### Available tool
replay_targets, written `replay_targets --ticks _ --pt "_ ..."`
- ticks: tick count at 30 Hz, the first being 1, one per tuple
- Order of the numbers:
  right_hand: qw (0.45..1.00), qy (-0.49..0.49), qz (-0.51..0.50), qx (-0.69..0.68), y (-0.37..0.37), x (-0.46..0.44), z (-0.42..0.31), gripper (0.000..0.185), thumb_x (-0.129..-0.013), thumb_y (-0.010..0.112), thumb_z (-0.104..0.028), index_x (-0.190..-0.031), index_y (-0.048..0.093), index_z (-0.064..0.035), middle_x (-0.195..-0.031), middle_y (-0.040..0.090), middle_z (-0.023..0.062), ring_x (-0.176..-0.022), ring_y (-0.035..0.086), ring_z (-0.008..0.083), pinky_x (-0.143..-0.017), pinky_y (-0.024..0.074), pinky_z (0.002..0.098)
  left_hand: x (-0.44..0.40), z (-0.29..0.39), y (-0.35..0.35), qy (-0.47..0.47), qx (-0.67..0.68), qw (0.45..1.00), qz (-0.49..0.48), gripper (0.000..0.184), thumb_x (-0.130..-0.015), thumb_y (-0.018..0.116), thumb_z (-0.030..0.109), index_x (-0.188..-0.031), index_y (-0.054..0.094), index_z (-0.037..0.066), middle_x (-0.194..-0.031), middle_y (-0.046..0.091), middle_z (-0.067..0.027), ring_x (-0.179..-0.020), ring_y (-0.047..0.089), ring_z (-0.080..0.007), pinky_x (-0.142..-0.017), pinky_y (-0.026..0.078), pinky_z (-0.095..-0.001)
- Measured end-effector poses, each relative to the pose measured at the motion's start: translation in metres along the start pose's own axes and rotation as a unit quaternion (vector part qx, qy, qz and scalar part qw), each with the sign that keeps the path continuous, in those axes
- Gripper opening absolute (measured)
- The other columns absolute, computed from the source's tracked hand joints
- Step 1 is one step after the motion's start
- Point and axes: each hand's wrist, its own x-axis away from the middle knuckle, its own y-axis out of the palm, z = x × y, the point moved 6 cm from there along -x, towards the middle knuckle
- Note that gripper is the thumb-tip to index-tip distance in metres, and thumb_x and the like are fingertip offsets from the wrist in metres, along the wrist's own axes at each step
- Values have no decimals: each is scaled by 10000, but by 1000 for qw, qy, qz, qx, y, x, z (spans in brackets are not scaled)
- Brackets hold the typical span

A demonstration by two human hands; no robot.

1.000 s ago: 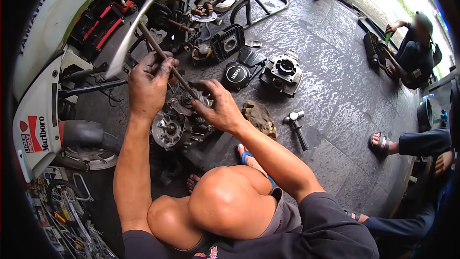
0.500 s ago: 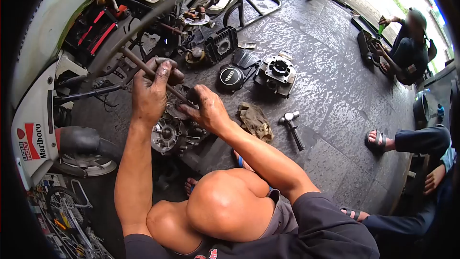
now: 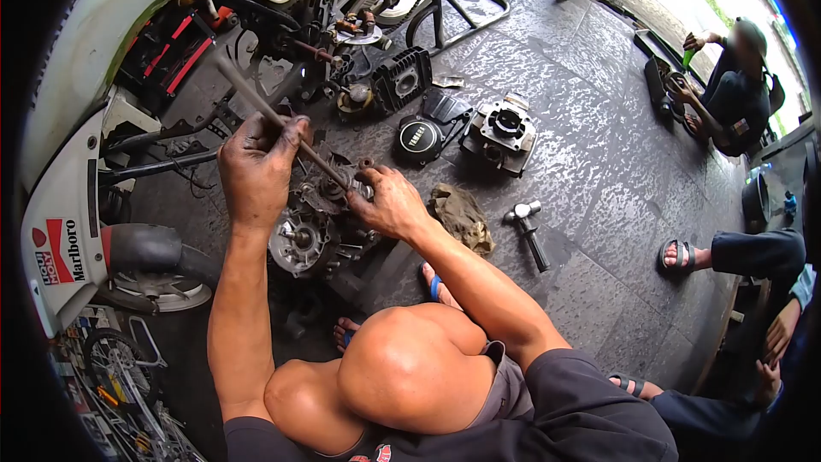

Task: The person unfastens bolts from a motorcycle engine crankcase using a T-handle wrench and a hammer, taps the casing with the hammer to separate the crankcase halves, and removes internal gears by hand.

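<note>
My left hand [image 3: 260, 167] is closed round the middle of a long metal rod [image 3: 242, 88], which slants down to the right and is blurred at its upper end. Around the rod's lower end, over the engine parts, my right hand [image 3: 386, 201] has its fingers closed. Beneath both hands lies an open engine case [image 3: 299, 239] with a round housing and several studs. Right of it are a crumpled brown rag [image 3: 459, 218] and a hammer [image 3: 528, 235]. Farther up sit a round black cover marked YAMAHA [image 3: 419, 139] and a metal cylinder block [image 3: 505, 133].
A partly stripped motorcycle with a white fairing [image 3: 64, 231] stands on the left. A finned black part [image 3: 402, 81] lies near its frame. One person [image 3: 740, 94] crouches at the upper right with a green object; another person's sandalled foot [image 3: 682, 255] is at the right.
The rod's upper end has swung, and my left hand has shifted slightly down and left since half a second ago. The seated person's hands at the right have come together.
</note>
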Motion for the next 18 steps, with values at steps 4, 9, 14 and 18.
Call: replay_targets --ticks 4,9,14,18 --pt "992 17 -121 42 16 2 19 343 -792 681 -225 -1052 667 -2 -1044 643 243 -1033 598 427 -915 494 480 -1 7 3 19 -130 991 10 207 -934 700 203 -853 683 13 -703 656 -54 -631 582 -101 -595 451 -252" --pt "994 -33 -99 27 10 0 7 283 -794 674 -188 -1026 672 -24 -1042 646 238 -1005 618 405 -898 500 482 0 7 14 37 -81 996 -14 349 -1002 593 293 -862 667 -19 -725 652 -69 -675 621 -120 -640 494 -275" --pt "993 -38 -97 57 18 -1 11 288 -814 709 -220 -998 648 -7 -957 651 224 -948 630 442 -814 510 504 -1 -3 18 -2 25 997 -66 379 -1013 571 319 -870 665 -18 -727 652 -51 -713 644 -121 -663 512 -284" --pt "993 -41 -102 40 22 -4 16 269 -806 708 -191 -988 649 -2 -969 659 236 -931 636 453 -800 515 502 2 -3 20 -25 53 995 -81 358 -1035 532 324 -911 626 1 -772 615 -18 -723 563 -93 -680 471 -267"
